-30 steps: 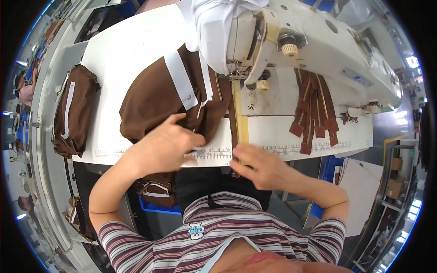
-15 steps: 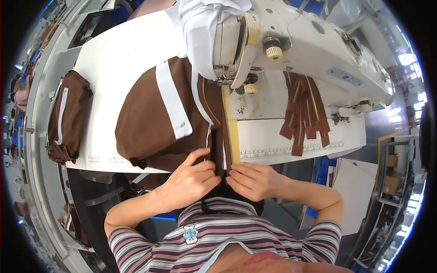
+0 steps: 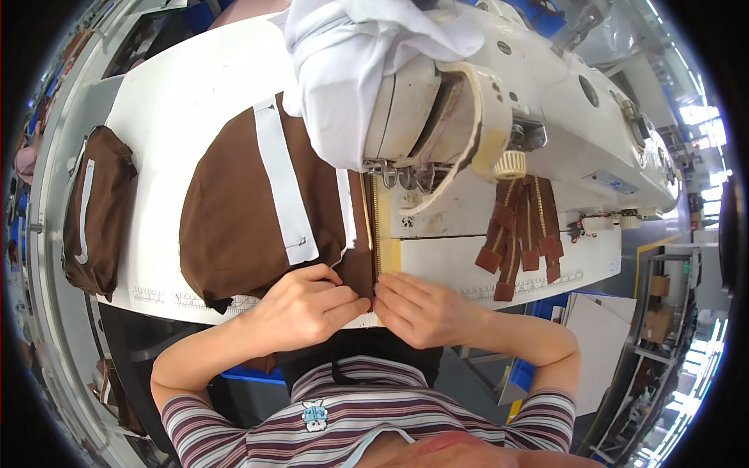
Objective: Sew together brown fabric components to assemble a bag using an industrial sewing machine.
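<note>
Brown fabric with white strips (image 3: 226, 210) lies on the white table, left of the sewing machine's needle area. Along its right edge a zipper with gold teeth (image 3: 378, 226) runs toward me from under the machine head (image 3: 413, 132). My left hand (image 3: 300, 308) is closed, pinching the near edge of the brown fabric beside the zipper. Just right of it, my right hand (image 3: 425, 310) has its fingers together on the zipper's near end, the tips almost meeting the left hand's. A yellow strip (image 3: 391, 261) lies on the table beside the zipper.
Several brown zippers with gold teeth (image 3: 511, 242) lie right of the machine head. Another brown fabric piece (image 3: 101, 210) rests at the table's left edge. White cloth (image 3: 335, 70) drapes over the machine. Off the right side stand pale boards (image 3: 597, 343) and a shelf rack (image 3: 651, 343).
My left hand has closed its fingers and come closer to the right hand at the fabric's near edge. The whole view has shifted, with the machine head appearing larger and lower.
</note>
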{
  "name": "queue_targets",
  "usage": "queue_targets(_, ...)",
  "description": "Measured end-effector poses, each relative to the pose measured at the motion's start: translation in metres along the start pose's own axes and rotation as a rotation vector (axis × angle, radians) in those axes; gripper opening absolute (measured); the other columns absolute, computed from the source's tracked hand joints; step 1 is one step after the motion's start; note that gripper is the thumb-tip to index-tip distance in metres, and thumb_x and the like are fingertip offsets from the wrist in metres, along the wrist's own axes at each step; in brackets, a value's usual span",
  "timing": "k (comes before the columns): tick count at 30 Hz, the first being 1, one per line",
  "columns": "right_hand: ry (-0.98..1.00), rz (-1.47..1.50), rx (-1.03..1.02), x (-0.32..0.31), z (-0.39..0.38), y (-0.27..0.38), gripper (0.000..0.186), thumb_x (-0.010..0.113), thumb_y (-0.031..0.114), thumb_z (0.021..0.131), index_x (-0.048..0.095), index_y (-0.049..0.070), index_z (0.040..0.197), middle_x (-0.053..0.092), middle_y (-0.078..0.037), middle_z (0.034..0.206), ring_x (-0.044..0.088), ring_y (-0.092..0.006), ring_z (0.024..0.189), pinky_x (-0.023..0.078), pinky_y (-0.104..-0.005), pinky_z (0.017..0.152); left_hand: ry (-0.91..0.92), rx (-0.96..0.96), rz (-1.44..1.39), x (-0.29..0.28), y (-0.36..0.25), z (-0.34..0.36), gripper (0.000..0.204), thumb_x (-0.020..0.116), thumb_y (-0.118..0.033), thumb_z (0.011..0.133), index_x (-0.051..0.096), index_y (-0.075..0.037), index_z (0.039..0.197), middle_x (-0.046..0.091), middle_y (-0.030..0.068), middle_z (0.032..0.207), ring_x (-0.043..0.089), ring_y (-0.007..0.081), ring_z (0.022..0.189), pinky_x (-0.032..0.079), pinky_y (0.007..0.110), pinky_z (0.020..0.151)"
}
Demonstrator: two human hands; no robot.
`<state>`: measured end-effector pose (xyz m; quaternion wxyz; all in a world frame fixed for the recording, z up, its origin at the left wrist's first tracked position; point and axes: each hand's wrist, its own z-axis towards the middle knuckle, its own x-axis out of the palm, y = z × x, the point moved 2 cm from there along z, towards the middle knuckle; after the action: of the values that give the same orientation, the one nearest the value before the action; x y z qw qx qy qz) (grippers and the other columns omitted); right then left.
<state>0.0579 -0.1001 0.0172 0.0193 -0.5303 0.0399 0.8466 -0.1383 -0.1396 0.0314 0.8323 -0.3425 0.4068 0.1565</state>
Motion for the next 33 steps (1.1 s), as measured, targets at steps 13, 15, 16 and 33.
queue_targets(13,0.071,0.018,0.170,0.005,0.017,-0.040,0.018,0.068,0.010,0.070,0.065,-0.001,0.084,0.063,-0.008,0.096,0.060,-0.0187,0.082,0.052,-0.0279,0.065,-0.001,0.099,0.052,-0.001,0.054,0.030,0.018,0.067,-0.009,0.062,0.069,-0.003,0.079,0.052,0.0004,0.065,0.053,0.0159,0.063,0.044,0.028,0.060)
queue_targets(15,0.087,0.043,0.218,0.003,0.018,-0.044,0.020,0.068,0.009,0.068,0.066,-0.001,0.086,0.062,-0.008,0.094,0.058,-0.0182,0.079,0.051,-0.0277,0.064,-0.006,0.107,0.033,-0.004,0.062,0.037,0.019,0.067,-0.010,0.062,0.069,-0.003,0.080,0.053,0.0003,0.065,0.053,0.0158,0.063,0.044,0.028,0.060)
queue_targets(16,0.099,0.078,0.251,0.005,0.020,-0.047,0.022,0.068,0.007,0.067,0.067,0.000,0.087,0.061,-0.007,0.093,0.056,-0.0178,0.075,0.050,-0.0275,0.062,0.013,0.108,0.043,-0.008,0.064,0.040,0.019,0.068,-0.009,0.062,0.069,-0.003,0.080,0.053,0.0007,0.065,0.054,0.0164,0.063,0.045,0.029,0.059)
queue_targets(33,-0.046,-0.322,0.177,0.012,0.030,-0.074,0.021,0.065,0.009,0.067,0.064,0.003,0.087,0.063,-0.005,0.089,0.060,-0.0165,0.075,0.047,-0.0308,0.066,-0.115,0.019,0.125,-0.003,0.102,0.049,0.014,0.074,-0.004,0.067,0.070,-0.005,0.081,0.065,0.0063,0.079,0.062,0.0249,0.072,0.051,0.035,0.062)
